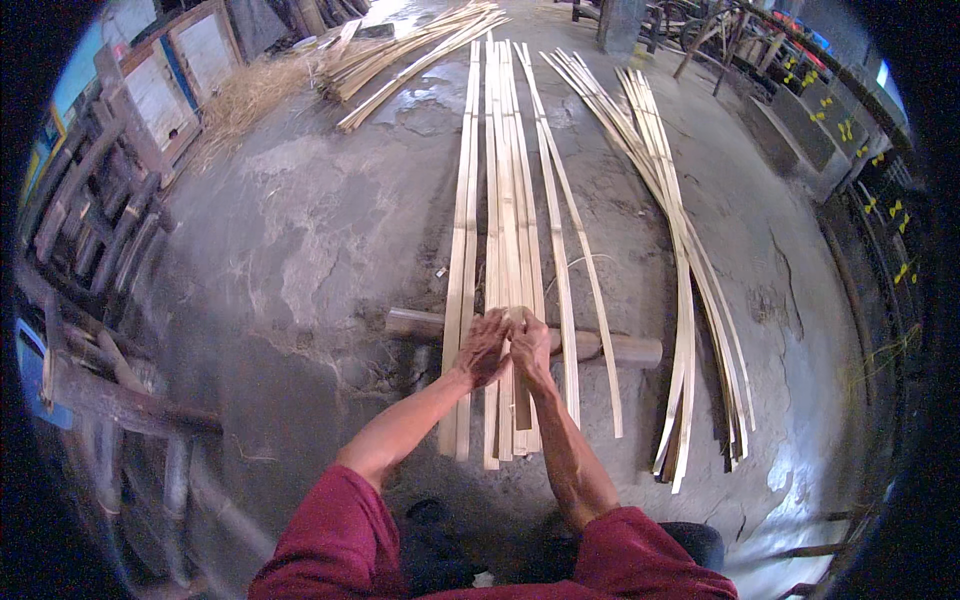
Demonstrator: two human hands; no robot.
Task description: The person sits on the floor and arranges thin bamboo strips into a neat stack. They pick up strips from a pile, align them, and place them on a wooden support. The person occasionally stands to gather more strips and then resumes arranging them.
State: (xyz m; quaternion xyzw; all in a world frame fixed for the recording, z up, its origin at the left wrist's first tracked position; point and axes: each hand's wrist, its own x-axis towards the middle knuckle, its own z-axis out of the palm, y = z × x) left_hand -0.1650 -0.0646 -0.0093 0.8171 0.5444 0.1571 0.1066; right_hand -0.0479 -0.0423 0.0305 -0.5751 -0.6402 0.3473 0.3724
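Long pale bamboo strips (506,210) run lengthwise in a bundle before me, lying across a round brown pole (413,323). Over the bundle's left part rests my left hand (484,346), its fingers stretched out and slightly blurred. Right beside it, my right hand (531,346) is closed on strips in the middle of the bundle; its fingertips are partly hidden. Two strips (463,250) lie just left of the bundle. More loose strips (558,260) spread out to its right, also over the pole.
Another group of strips (685,270) lies on the concrete floor at the right. A further pile (410,55) is at the far left, near straw-like shavings (245,95). Dark wooden poles and frames (110,220) crowd the left side. A low concrete block (800,140) stands far right.
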